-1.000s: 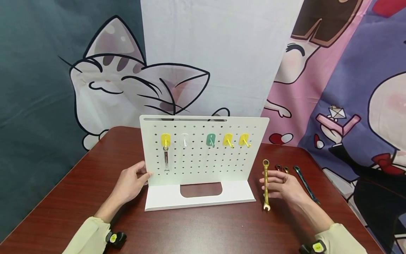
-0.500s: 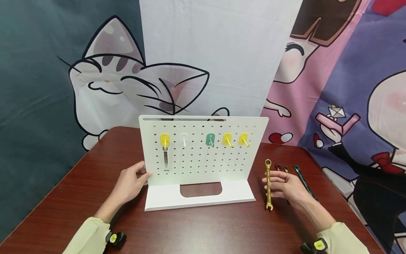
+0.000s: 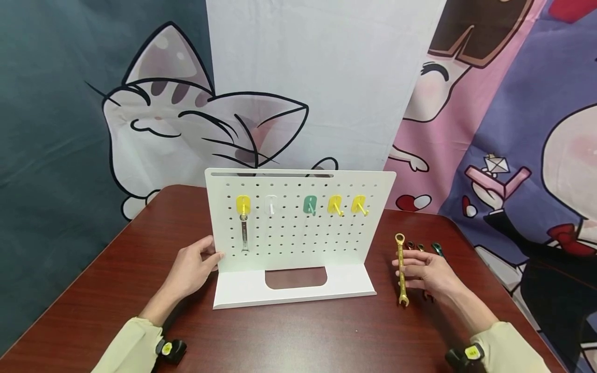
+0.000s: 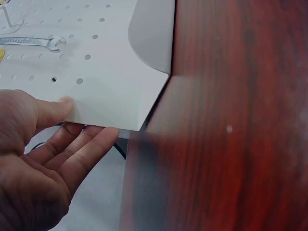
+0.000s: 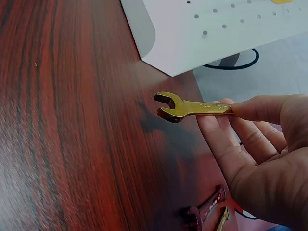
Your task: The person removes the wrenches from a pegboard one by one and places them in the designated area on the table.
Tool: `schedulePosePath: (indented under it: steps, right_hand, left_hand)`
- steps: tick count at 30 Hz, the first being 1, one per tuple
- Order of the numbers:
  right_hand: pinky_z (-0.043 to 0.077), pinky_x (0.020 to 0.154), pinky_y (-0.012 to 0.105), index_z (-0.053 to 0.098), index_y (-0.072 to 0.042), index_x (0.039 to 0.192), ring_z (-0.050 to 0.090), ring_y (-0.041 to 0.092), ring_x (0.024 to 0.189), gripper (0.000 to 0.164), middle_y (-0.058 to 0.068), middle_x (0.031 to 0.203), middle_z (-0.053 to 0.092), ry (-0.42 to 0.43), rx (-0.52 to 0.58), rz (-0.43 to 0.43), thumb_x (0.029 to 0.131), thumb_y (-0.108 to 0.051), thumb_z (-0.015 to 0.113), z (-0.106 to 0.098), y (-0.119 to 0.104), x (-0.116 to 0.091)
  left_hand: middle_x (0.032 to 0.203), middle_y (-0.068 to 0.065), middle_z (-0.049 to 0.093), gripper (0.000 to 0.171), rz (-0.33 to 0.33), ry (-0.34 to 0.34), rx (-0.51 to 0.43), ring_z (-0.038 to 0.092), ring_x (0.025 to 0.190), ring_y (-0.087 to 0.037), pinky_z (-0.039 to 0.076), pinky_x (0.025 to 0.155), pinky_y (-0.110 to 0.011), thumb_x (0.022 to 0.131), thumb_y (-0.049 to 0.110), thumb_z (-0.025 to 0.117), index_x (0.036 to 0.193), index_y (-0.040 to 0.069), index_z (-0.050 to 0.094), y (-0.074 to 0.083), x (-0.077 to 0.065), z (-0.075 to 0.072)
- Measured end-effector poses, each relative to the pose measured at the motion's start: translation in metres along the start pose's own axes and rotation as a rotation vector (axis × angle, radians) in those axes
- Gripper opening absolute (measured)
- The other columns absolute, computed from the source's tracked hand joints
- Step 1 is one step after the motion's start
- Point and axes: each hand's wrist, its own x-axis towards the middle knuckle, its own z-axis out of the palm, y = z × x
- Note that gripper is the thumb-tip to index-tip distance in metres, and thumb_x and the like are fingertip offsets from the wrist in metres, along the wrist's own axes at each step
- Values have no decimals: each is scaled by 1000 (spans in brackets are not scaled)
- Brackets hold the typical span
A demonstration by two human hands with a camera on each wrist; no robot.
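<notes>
My left hand [image 3: 193, 267] grips the left edge of a white pegboard [image 3: 289, 246], thumb on the front and fingers behind. On the board, a silver wrench [image 3: 244, 237] hangs from the leftmost yellow hook [image 3: 243, 204]. To its right are a clear hook [image 3: 271, 205], a green hook [image 3: 310, 205] and two more yellow hooks [image 3: 335, 205]. Right of the board, my right hand [image 3: 434, 272] pinches a gold combination wrench [image 3: 400, 251] upright, ring end up. In the right wrist view, the wrench's open jaw end [image 5: 173, 107] points away from the fingers.
Beyond the right hand lie a green wrench [image 3: 437, 249], a dark red wrench [image 5: 207, 209] and a smaller gold wrench [image 5: 222, 220], partly hidden by the hand. The board stands on a dark red wooden table [image 3: 317, 331]. Printed cloth [image 3: 326, 77] hangs behind it.
The right hand has shifted a little to the right with the gold wrench, now covering more of the green wrench. The left hand and the board have stayed put.
</notes>
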Motion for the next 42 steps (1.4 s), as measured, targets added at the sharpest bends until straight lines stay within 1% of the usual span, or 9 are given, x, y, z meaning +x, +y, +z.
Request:
schedulePosePath:
  steps: [7,9,14,22,28,35,37,42]
  right_hand:
    - [68,82,35,45,8,151,77,18,99,58,1,116,80,20,-10,11,101,-10,69,-8,2,2]
    - [67,82,35,44,8,152,77,17,98,59,1,115,80,15,-16,9,102,-10,69,-9,3,2]
    - [68,81,36,46,8,151,76,16,96,56,0,114,80,16,-9,10,101,-8,68,-13,7,4]
    - [67,81,34,44,11,152,77,16,96,58,1,114,80,13,-11,-12,101,-6,67,-17,10,7]
    - [67,81,35,41,12,153,76,15,95,62,1,114,80,19,-34,-2,101,-7,67,-20,11,10]
    - [68,81,35,40,13,153,77,16,93,61,1,113,80,40,-37,7,102,-10,67,-22,13,12]
    - [68,81,35,41,14,152,77,16,93,60,2,112,80,46,-34,11,103,-10,67,-22,13,12]
    - [67,78,33,49,13,147,76,12,90,54,-1,111,81,76,-47,26,101,-9,68,-24,14,13]
  left_hand:
    - [97,-11,72,6,1,1,-1,74,93,-25,67,75,-31,100,3,68,106,6,67,0,0,0]
    - [96,-11,72,6,2,2,-3,75,93,-25,67,74,-31,100,3,69,105,6,67,0,1,0]
    - [94,-11,71,6,4,4,-6,74,92,-24,67,74,-30,100,3,69,102,6,66,1,1,1]
    - [97,-12,71,6,-1,-1,-7,75,94,-25,67,75,-31,100,3,69,105,6,67,2,0,0]
    - [96,-11,71,7,3,4,0,75,93,-25,67,75,-31,100,3,69,106,6,67,2,0,0]
    - [98,-12,72,7,-8,0,-5,75,94,-25,67,76,-31,101,3,69,107,6,67,1,-1,0]
    - [98,-12,72,8,-7,-1,-5,75,94,-25,67,76,-32,101,3,69,108,6,67,2,-1,0]
    - [97,-12,72,8,0,2,-3,75,93,-25,67,76,-31,100,3,69,107,6,67,1,-1,0]
